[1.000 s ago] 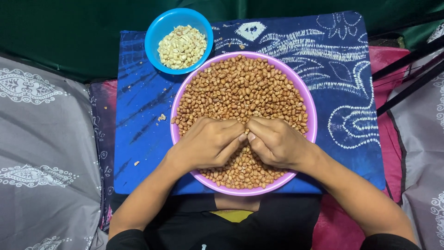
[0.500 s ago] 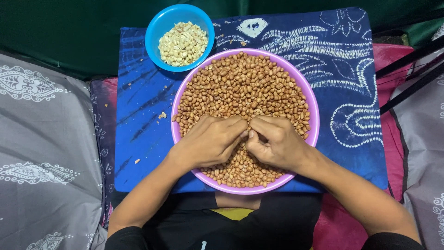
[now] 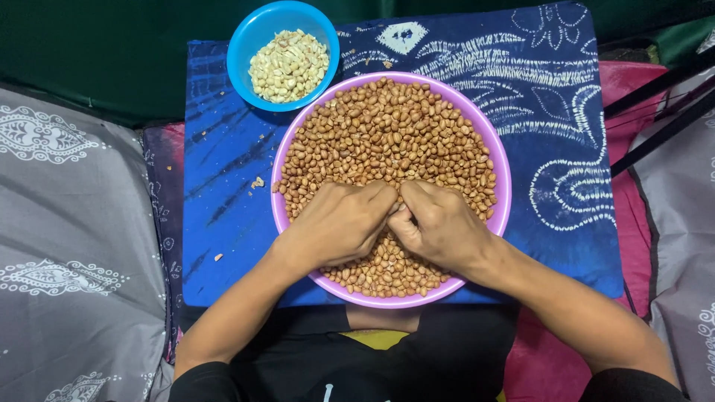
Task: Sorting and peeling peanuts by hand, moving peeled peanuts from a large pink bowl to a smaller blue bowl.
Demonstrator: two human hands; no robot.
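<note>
A wide purple bowl [image 3: 500,160] full of brown-skinned peanuts [image 3: 387,134] sits on a blue patterned cloth [image 3: 223,164]. My left hand [image 3: 339,223] and my right hand [image 3: 439,223] rest on the peanuts in the near half of the bowl. Their fingertips meet in the middle, pinched together on a peanut that the fingers mostly hide. A smaller blue bowl [image 3: 249,37] at the far left holds pale skinned peanuts [image 3: 289,65].
Grey patterned cushions lie at the left [image 3: 67,246] and right [image 3: 681,223]. A pink cloth [image 3: 633,82] shows beyond the blue one. Bits of peanut skin [image 3: 258,182] dot the blue cloth left of the purple bowl. Dark green fabric [image 3: 112,52] lies behind.
The hands stay in the same place on the peanuts, the fingertips working slightly against each other. The view has shifted a little; the bowls have not moved.
</note>
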